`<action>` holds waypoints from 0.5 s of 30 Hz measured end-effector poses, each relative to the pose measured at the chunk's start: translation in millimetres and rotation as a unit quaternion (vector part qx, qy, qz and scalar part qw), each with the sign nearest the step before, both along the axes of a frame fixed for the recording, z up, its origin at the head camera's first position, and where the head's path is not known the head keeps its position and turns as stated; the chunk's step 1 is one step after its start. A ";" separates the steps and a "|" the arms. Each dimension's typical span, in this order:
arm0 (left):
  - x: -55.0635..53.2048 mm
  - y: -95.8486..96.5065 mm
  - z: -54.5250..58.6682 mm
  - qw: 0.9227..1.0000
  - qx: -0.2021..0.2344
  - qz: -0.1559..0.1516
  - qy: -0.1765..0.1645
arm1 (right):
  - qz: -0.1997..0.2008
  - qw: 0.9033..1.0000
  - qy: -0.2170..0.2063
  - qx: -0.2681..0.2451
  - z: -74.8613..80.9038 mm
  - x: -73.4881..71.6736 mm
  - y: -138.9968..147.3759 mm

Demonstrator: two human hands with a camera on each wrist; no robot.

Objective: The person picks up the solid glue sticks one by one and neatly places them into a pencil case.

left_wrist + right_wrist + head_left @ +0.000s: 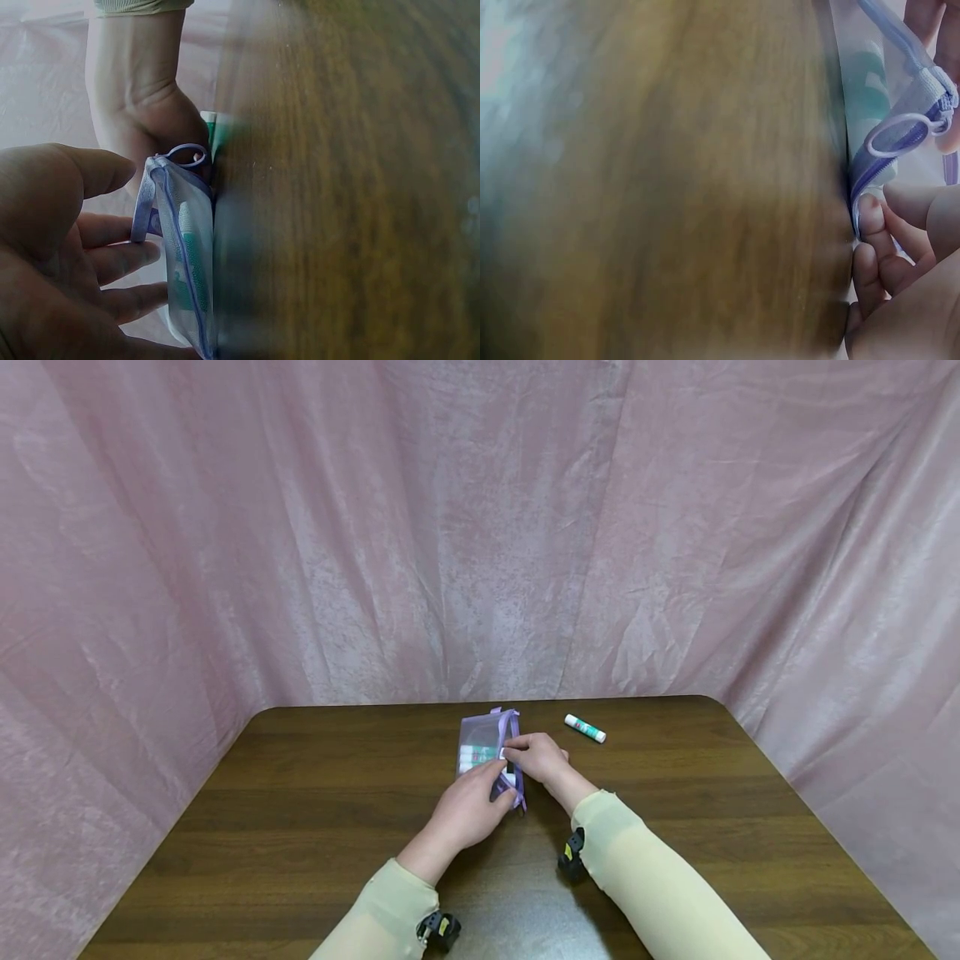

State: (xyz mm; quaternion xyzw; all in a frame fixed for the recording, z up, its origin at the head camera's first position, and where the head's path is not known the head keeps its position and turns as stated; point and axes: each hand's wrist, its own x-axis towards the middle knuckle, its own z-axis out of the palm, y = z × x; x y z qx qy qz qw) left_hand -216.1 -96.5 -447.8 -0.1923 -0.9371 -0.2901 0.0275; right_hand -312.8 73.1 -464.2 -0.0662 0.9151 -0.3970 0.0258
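Observation:
A mesh zip pouch [480, 732] with purple trim lies on the table, its zipped side parted and facing right. White-and-green glue sticks [477, 755] show through its mesh. My left hand [468, 802] rests over the near part of the pouch; in the left wrist view its fingers [124, 259] are spread along the pouch side, with the thumb raised apart. At the pouch mouth, my right hand [538, 756] pinches the end of a glue stick [866, 82], its other fingers [870, 214] curled beside the zip. The purple pull loop [900, 135] hangs just above that thumb.
Another glue stick [585, 728] lies on the brown wooden table [337, 793], beyond and to the right of the right hand. A pink curtain [450, 527] hangs behind the table's far edge. Black wrist cameras [438, 931] sit on both sleeves.

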 end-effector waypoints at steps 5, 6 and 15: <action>0.1 -0.6 1.5 1.000 0.002 0.002 -0.006 | 0.005 1.000 -0.001 -0.019 7.1 7.6 1.4; 0.2 -0.7 1.8 1.000 0.002 0.003 -0.006 | 0.006 1.000 -0.001 -0.026 7.0 7.9 2.0; 0.3 0.2 4.0 1.000 0.008 0.005 -0.010 | 0.025 0.993 -0.024 -0.111 4.6 4.8 15.3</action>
